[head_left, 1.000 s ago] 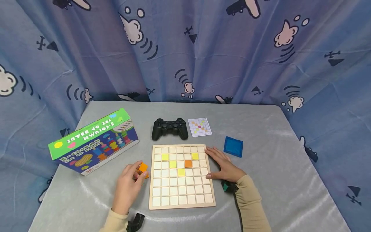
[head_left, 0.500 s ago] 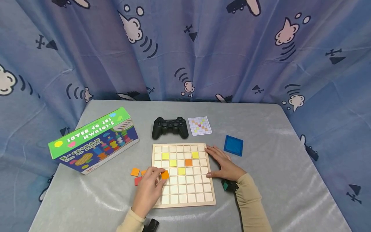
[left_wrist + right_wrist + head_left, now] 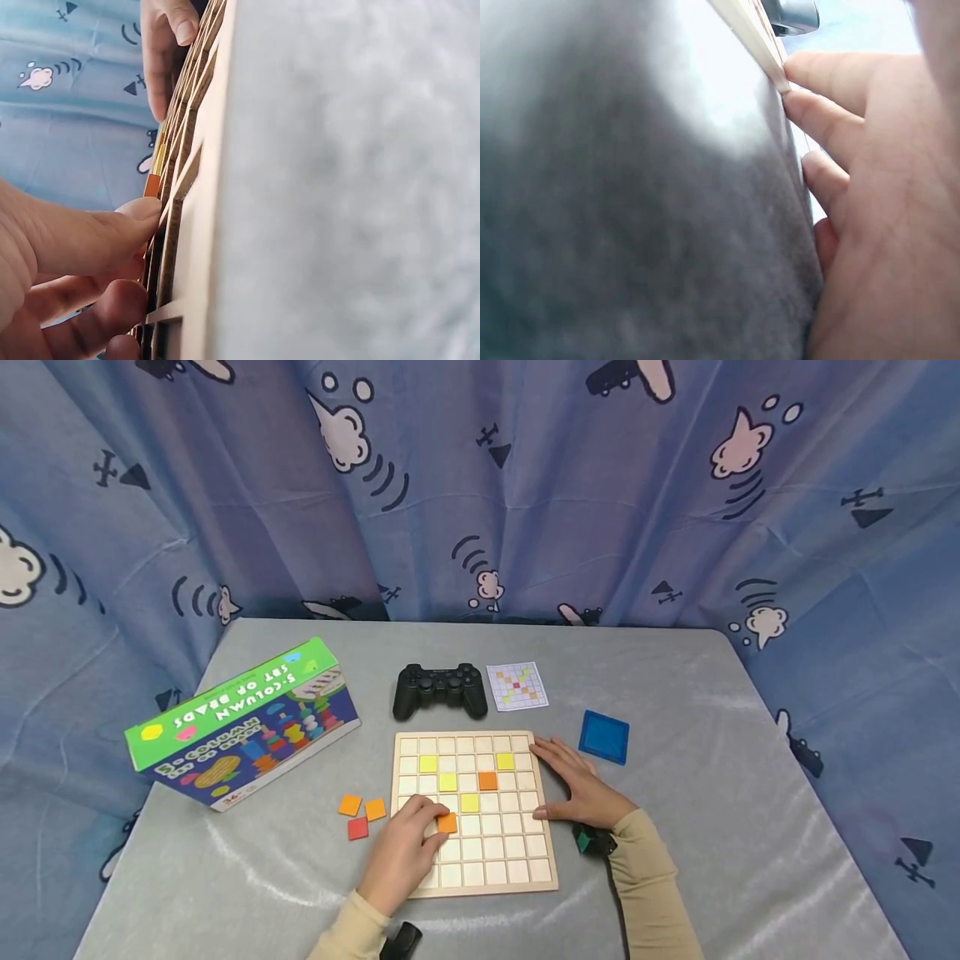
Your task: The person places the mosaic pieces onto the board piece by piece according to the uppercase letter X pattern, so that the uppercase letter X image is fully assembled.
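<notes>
- Orange tile (image 3: 447,823) is pinched at the fingertips of the left hand (image 3: 405,852), over a cell in the left-centre part of the wooden grid board (image 3: 474,887), one row nearer the person than the yellow tile (image 3: 470,803).
- Toy box (image 3: 240,725), green and blue, is seen lying near the left edge of the surface (image 3: 712,827).
- Three loose tiles (image 3: 361,815), two orange and one red, are seen on the surface just left of the board, well within reach of the left hand.
- Left-hand fingers (image 3: 112,232) are curled round the tile, which lies just ahead of them, towards the board's centre; the tile is square, so no long axis is presented. From the wrist view it is seen edge-on against the grid, and whether it is fully seated cannot be told.
- Game controller (image 3: 439,690) and pattern card (image 3: 517,686) are found beyond the board's far edge.
- Right hand (image 3: 577,789) is laid flat, with fingers straight, against the board's right edge, holding nothing; it is farther from the tile than the left.
- Blue tray (image 3: 603,737) is seen right of the board.
</notes>
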Demonstrator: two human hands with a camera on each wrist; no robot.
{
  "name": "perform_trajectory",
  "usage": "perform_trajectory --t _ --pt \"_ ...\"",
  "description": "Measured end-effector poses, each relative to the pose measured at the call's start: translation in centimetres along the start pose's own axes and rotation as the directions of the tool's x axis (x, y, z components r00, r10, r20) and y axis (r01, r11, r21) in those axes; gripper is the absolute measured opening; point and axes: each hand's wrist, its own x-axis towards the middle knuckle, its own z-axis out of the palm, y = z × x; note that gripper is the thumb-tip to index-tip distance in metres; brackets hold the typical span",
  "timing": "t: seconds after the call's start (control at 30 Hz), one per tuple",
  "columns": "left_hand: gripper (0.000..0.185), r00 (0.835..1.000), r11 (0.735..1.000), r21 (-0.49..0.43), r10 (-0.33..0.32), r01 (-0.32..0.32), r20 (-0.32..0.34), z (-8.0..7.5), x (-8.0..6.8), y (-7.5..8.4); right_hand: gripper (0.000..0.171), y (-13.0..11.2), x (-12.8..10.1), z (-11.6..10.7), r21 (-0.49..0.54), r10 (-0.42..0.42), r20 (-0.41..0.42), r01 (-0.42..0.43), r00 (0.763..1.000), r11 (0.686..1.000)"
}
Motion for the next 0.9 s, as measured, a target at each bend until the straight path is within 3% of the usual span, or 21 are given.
perform_trajectory --t 0.33,0.9 --pt "0.026 1.0 0.999 -0.04 -0.004 0.004 0.014 -0.15 0.14 0.08 0.096 -0.11 0.06 -0.06 0.005 0.006 0.003 -0.006 1.0 1.0" --pt "0.021 1.0 0.999 -0.024 0.022 -0.022 0.008 -0.05 0.29 -0.01 0.096 0.01 0.15 0.0 -0.004 -0.009 0.004 0.009 1.0 1.0"
